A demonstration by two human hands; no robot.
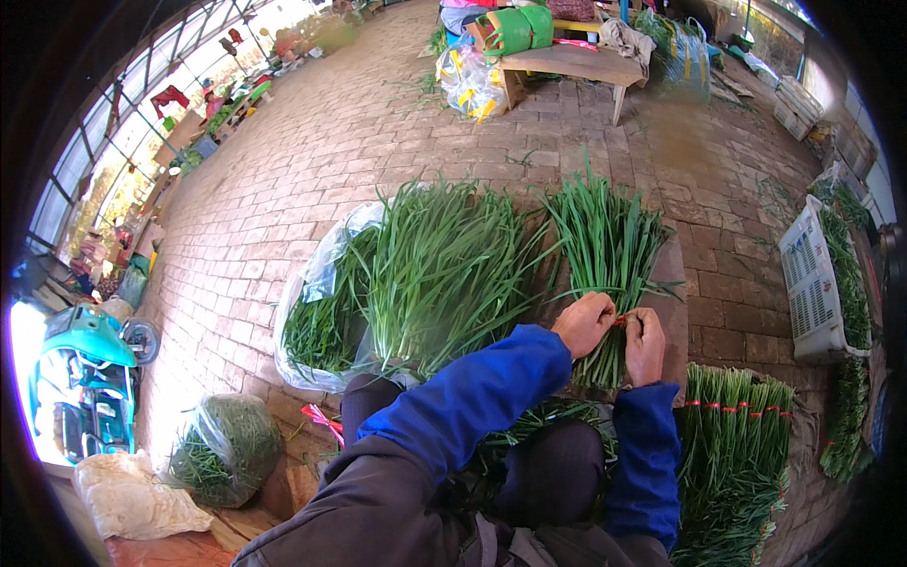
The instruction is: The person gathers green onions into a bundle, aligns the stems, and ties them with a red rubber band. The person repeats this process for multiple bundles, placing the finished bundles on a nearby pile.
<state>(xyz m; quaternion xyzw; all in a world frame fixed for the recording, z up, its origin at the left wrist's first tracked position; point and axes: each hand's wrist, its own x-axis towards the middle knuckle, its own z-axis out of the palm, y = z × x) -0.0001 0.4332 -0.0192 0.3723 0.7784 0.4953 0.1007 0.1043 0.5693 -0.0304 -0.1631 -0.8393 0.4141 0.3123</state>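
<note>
A bunch of long green leafy stalks, perhaps Chinese chives (602,234), lies on a brown board (669,273) before me. A thin red tie (621,320) crosses the bunch near its lower part. My left hand (585,324) pinches the tie's left side, and my right hand (645,345) pinches its right side, thumb and forefinger together. The hands are close, with the red tie between them. Left of the bunch, a large loose heap of the same leaves (446,262) lies partly on a clear plastic bag (333,244).
Red-tied bundles (737,425) stack at lower right. A white plastic crate (808,283) of greens stands far right. A filled plastic bag (225,446) and red strips (322,418) lie at left. Behind are a wooden bench (574,64), a person (457,15) and a teal scooter (88,340).
</note>
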